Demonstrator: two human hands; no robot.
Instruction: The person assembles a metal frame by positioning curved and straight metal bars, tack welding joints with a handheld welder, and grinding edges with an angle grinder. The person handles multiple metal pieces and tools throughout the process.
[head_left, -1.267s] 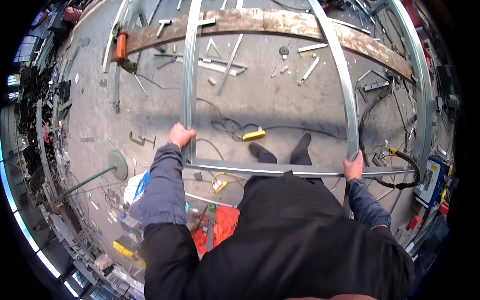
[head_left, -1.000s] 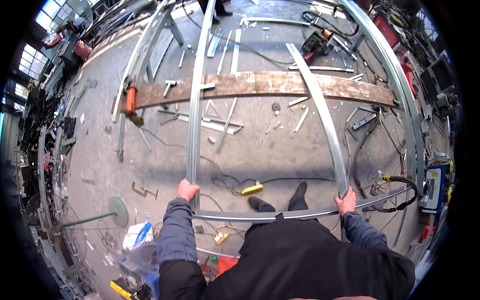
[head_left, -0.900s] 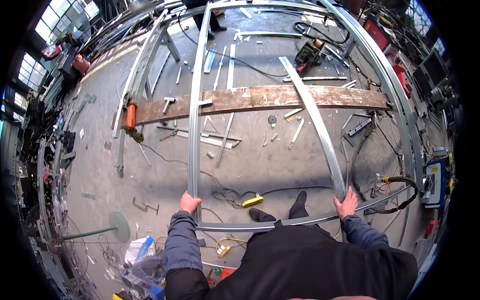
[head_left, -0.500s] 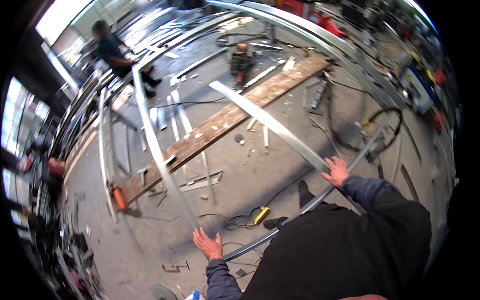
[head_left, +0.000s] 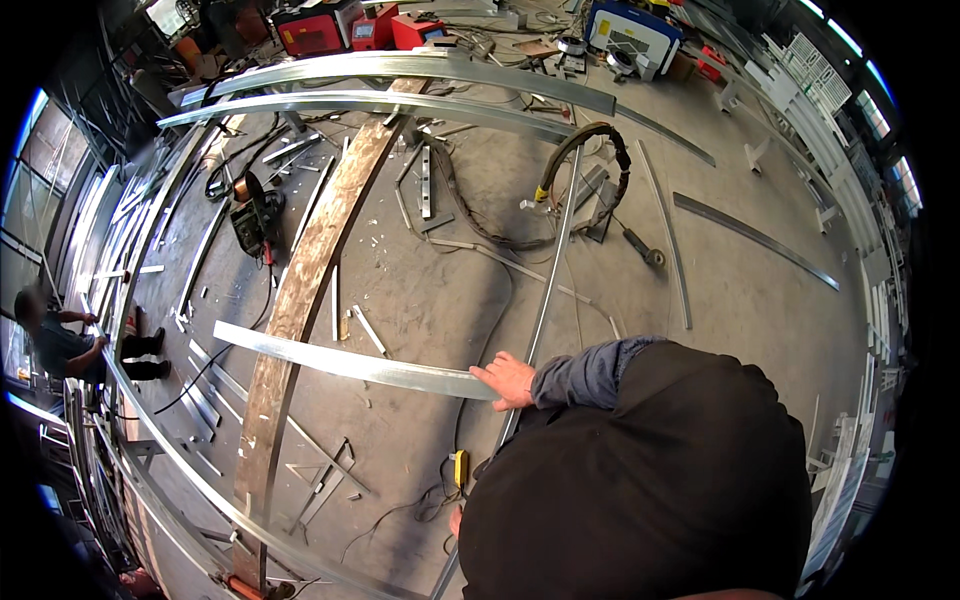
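1. The right hand [head_left: 508, 380] lies palm down on the near end of a flat galvanised cross bar [head_left: 350, 363], fingers stretched along the metal and thumb spread. Its blue-grey sleeve comes in from the right, out from under the dark jacket, with the forearm nearly level.
2. The left hand [head_left: 455, 521] shows only as a sliver at the jacket's lower left edge, just beside the thin metal rail [head_left: 545, 300]; I cannot tell whether it grips or is spread.
3. The cross bar is part of a large metal frame held above the floor [head_left: 740, 300]. It runs leftward from the right hand over a long rusty-brown wooden plank [head_left: 300, 300] that lies on the floor.
4. The thin rail passes by the right hand and runs up toward two long curved rails [head_left: 400, 85] near the far side of the floor.
5. At the frame's far left end another person [head_left: 70, 345] crouches with a hand on the rail.
6. A small yellow tool [head_left: 461, 467] lies on the floor near the left hand.
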